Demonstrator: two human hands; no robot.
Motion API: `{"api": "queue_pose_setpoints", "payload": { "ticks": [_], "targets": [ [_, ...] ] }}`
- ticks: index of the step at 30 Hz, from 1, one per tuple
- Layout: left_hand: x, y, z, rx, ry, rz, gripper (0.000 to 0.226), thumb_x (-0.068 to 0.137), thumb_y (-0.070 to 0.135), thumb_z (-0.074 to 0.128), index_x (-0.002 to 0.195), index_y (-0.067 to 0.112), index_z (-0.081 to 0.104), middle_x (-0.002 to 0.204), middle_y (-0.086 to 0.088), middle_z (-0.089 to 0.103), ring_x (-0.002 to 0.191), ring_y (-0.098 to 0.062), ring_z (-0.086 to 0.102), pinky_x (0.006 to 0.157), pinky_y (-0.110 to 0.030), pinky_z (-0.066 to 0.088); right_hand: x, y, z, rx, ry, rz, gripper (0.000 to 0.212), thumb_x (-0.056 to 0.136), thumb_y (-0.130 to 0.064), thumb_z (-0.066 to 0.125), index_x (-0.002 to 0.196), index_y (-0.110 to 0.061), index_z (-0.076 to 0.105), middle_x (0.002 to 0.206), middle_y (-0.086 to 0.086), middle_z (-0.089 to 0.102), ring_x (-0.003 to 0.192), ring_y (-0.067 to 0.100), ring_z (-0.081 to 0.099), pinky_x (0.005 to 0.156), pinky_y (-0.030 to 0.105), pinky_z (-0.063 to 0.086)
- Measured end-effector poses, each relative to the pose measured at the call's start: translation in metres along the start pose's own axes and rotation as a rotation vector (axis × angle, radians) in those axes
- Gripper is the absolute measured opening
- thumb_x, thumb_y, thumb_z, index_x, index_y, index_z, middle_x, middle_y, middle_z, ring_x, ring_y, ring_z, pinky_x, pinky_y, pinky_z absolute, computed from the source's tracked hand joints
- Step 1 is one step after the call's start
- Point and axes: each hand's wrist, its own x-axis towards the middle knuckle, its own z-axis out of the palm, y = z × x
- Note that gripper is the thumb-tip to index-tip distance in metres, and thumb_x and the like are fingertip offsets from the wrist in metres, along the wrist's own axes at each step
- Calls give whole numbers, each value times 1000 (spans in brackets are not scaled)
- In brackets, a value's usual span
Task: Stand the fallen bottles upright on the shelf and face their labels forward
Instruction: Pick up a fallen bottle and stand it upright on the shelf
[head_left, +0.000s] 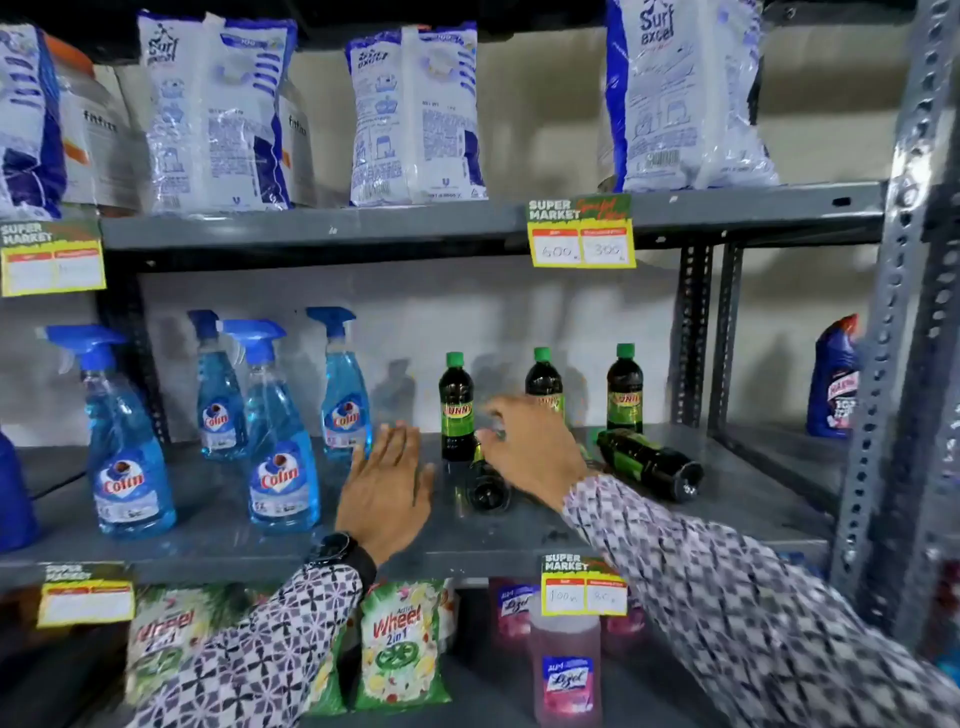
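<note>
Middle shelf (519, 535): three dark bottles are standing at the back, green caps up, at left (456, 405), middle (543, 379) and right (624, 387). Two are lying down: one (485, 483) base toward camera, under the right hand (530, 447); another (649, 462) on its side just right of it. Right-hand grip is curling over the near fallen bottle's neck, fingers bent; can't tell if it's clamping. Left hand (384, 488) is hovering flat beside it, fingers spread, holding nothing.
</note>
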Motion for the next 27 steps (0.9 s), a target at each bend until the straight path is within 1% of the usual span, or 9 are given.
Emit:
{"api": "queue_pose_setpoints", "payload": {
  "ticks": [3,4,7,11,13,16,19,23,27],
  "targets": [
    [2,-13,26,-44,-284,-102,64,106,42,22,161,8,19,171,-14,13,159,-30,11,128,-55,12,25,1,7,38,-291,281,41,95,-53,61,91,-13,70,102,10,73,96,30,70,86,36,56],
    [3,-17,32,-56,-369,-120,63,106,41,21,160,7,21,170,-16,15,159,-32,13,127,-56,12,29,-4,2,48,-400,368,46,97,-55,60,93,-9,69,105,13,69,98,32,69,86,37,55],
    [2,-20,40,8,-417,-68,65,103,43,14,151,5,37,162,-19,32,150,-37,31,122,-59,22,45,-1,12,233,-599,621,62,98,-46,66,141,-3,54,143,20,57,124,40,62,101,48,55],
    [0,-18,40,72,-426,-18,56,102,31,14,144,10,44,156,-22,36,145,-42,33,115,-63,28,52,13,32,536,-688,918,58,86,-32,83,132,-8,57,126,17,65,113,37,66,101,55,56],
    [0,-18,41,80,-423,-16,61,99,34,8,142,11,46,154,-21,37,145,-41,33,113,-63,28,52,16,39,568,-653,909,41,85,-29,85,111,-9,60,105,17,67,95,33,68,96,53,58],
    [2,-24,47,79,-407,4,90,84,46,-10,144,10,45,157,-18,38,147,-37,33,117,-61,26,54,16,42,604,-554,869,52,78,-28,91,115,-8,60,102,16,69,92,33,72,80,50,63],
    [2,-23,47,-30,-361,-61,65,101,43,14,144,9,47,157,-13,43,148,-30,37,122,-55,26,55,17,44,668,-360,757,59,72,-31,94,112,-10,57,103,13,69,86,31,72,62,44,63],
    [1,-21,46,-72,-385,-83,58,105,41,22,151,10,41,163,-11,37,153,-27,30,126,-51,20,35,22,57,571,-22,487,60,68,-41,93,110,-19,56,105,-1,70,97,23,70,88,47,60],
    [2,-18,42,-74,-413,-98,60,106,40,21,157,10,32,168,-9,28,157,-25,22,129,-49,13,13,31,79,509,78,322,61,73,-38,87,119,-23,52,114,-4,65,104,18,66,96,47,55]
  ]
}}
